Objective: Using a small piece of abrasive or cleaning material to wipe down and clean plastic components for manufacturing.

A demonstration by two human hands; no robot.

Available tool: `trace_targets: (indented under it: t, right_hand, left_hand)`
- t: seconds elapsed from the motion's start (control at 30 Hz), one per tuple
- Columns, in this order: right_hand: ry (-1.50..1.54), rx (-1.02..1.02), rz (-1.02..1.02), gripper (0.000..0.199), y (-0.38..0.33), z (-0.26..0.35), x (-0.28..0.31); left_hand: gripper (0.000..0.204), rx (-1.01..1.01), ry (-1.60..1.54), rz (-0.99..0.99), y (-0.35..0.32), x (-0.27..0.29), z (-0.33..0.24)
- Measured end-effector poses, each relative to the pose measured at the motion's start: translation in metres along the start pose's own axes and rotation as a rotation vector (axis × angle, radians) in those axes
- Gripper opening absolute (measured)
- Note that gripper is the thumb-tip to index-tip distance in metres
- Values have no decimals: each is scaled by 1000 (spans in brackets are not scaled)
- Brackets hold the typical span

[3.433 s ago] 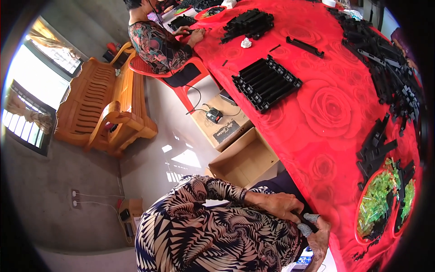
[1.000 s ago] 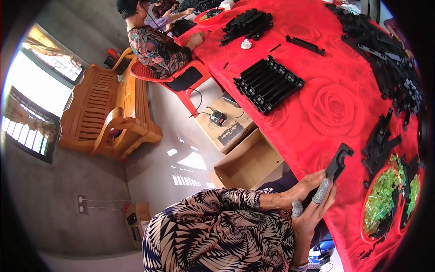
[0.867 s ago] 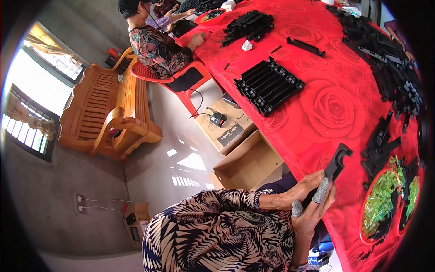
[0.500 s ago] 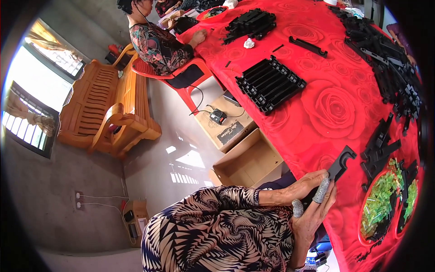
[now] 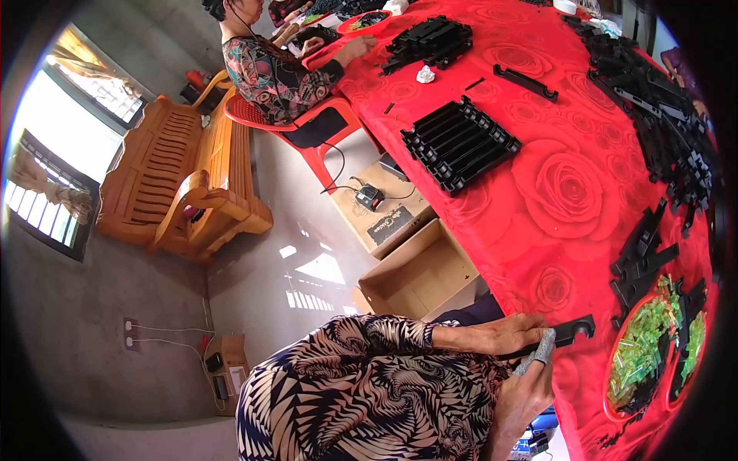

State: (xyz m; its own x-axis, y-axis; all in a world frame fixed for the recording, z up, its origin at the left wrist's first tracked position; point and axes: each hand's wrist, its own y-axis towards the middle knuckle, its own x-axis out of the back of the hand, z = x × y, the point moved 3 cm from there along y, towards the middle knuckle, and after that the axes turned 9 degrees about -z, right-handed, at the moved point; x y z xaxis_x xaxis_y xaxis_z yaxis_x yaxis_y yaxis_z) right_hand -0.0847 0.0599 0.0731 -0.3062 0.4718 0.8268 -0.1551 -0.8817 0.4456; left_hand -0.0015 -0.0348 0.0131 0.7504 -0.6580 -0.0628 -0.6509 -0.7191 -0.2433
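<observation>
Both my hands hold one long black plastic bracket (image 5: pixel 575 330) with a hooked notch at its outer end, just over the near edge of the red table. My left hand (image 5: pixel 509 335) wraps around it from the left, knuckles up. From below, my right hand (image 5: pixel 529 390) grips it too, with a grey finger cot (image 5: pixel 544 347) on one finger pressed along it. The inner end of the bracket is hidden behind my fingers and sleeve. Closest to the hooked end are loose black brackets (image 5: pixel 638 261) and a red bowl (image 5: pixel 613 399) with green-yellow translucent small pieces.
A row of black brackets (image 5: pixel 461 146) lies side by side on the red tablecloth (image 5: pixel 565 188). Larger piles of black parts (image 5: pixel 653 100) line the far right side. An open cardboard box (image 5: pixel 419 269) stands below the table edge. A co-worker (image 5: pixel 273 77) sits on a red chair.
The bracket has swung from pointing up and right to lying nearly level. My right hand has shifted lower and turned. The co-worker's hand has moved forward over the table.
</observation>
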Motion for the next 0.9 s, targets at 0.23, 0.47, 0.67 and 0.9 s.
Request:
trace_targets:
  t: [0.23, 0.47, 0.67, 0.9]
  right_hand:
    - [32, -59, 97, 47, -7, -1, 16]
    - [40, 8, -115, 42, -15, -9, 13]
    - [-37, 137, 13, 55, -1, -1, 32]
    - [344, -194, 407, 63, -26, -37, -2]
  left_hand:
    - [40, 29, 104, 173, -2, 1, -5]
    - [47, 248, 24, 252, -5, 4, -6]
    - [52, -110, 197, 388, -11, 9, 16]
    - [43, -72, 270, 762, 0, 5, 2]
